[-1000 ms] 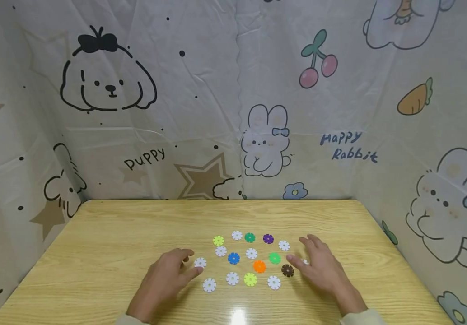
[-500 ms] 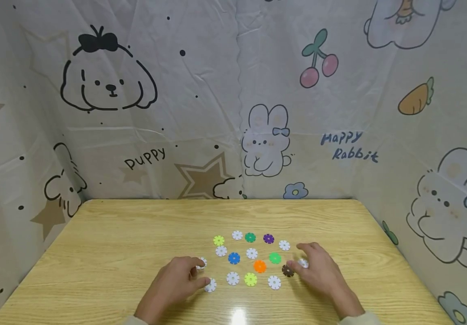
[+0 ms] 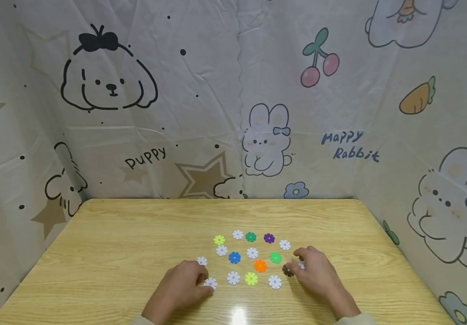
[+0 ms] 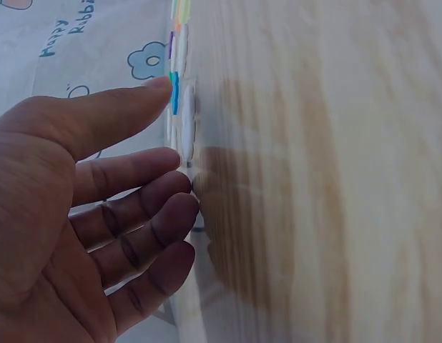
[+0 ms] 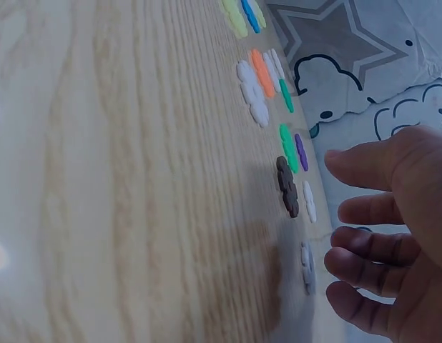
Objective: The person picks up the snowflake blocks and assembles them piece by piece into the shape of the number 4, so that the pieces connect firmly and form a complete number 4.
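Observation:
My left hand point(image 3: 178, 284) is at the near left of a spread of flat notched plastic discs. Its thumb and index finger are parted at a white disc point(image 3: 211, 283), which they partly cover; in the left wrist view that white disc point(image 4: 188, 125) lies flat beyond the gap. Another white disc point(image 3: 202, 261) sits just past the fingers. On the other side, my right hand point(image 3: 318, 274) hovers with loosely bent fingers, its thumb over the edge of a brown disc point(image 3: 286, 271). A white disc point(image 3: 301, 265) shows between that thumb and the fingers. Neither hand holds anything.
Between the hands lie several more discs, among them an orange disc point(image 3: 260, 266), a blue disc point(image 3: 235, 257), a light green disc point(image 3: 275, 257) and a purple disc point(image 3: 269, 238). The wooden table point(image 3: 136, 225) is backed by a printed cloth point(image 3: 201, 122).
My left hand has moved right and nearer, onto the near-left white disc. The right hand has come slightly nearer and left, its fingers more bent. The discs lie where they were.

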`<state>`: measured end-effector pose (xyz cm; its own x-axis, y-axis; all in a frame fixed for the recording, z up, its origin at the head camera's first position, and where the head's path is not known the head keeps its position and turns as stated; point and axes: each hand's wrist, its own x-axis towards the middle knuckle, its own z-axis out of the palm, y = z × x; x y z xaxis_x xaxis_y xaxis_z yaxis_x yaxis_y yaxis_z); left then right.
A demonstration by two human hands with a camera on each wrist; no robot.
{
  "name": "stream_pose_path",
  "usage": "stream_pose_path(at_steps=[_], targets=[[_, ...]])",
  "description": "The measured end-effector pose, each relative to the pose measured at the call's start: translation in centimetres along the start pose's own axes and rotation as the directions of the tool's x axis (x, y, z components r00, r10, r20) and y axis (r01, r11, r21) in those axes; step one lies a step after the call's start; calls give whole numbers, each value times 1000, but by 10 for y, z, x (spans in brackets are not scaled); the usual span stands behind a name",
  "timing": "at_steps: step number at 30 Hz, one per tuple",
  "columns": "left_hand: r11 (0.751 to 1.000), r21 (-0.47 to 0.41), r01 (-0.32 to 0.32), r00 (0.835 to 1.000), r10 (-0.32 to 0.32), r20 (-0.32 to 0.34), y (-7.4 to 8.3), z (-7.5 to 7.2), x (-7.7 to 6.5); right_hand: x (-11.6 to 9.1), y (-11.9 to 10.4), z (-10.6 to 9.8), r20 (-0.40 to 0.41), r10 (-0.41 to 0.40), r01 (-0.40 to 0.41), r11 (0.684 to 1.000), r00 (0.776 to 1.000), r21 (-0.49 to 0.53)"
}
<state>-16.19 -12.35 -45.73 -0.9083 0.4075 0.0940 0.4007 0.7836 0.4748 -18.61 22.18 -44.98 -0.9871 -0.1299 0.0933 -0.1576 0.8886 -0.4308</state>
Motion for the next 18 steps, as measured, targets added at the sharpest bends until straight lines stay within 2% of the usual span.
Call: stream_pose_path(at_steps=[9, 18], targets=[[998, 62, 0, 1000, -1, 15, 1, 3, 5, 1, -3, 3, 23, 17, -17, 1000, 1000, 5], [998, 55, 14, 1000, -16, 27, 1, 4, 6, 0, -5, 6, 62, 9, -10, 1000, 998, 13]])
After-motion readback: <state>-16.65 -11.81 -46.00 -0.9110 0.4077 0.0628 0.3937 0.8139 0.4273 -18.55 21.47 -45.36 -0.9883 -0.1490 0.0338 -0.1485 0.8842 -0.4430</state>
